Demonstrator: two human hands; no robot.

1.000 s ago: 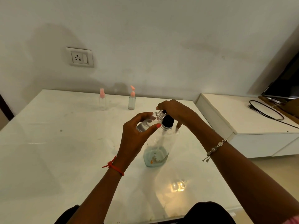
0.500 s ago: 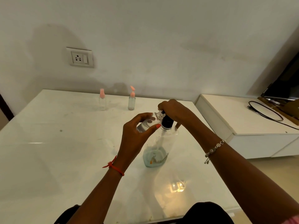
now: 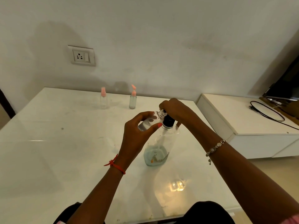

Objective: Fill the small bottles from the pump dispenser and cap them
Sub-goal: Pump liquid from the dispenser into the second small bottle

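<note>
Toward worktop (image 3: pixel 64 159) right edge, left hand (image 3: pixel 137 136) grips small bottle (image 3: pixel 149 122), right hand (image 3: pixel 174 109) grips pump dispenser (image 3: pixel 159 146) head; bottle likely light, slick, so hold its body

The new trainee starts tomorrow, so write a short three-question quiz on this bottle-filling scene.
1. True or false: the left hand holds the small bottle tilted, with its mouth toward the pump dispenser.
2. The right hand covers the top of: A the pump dispenser, B a pink cap, C the wall socket.
3. How many pink-topped bottles stand near the wall?
Key: 1 true; 2 A; 3 two.
</note>
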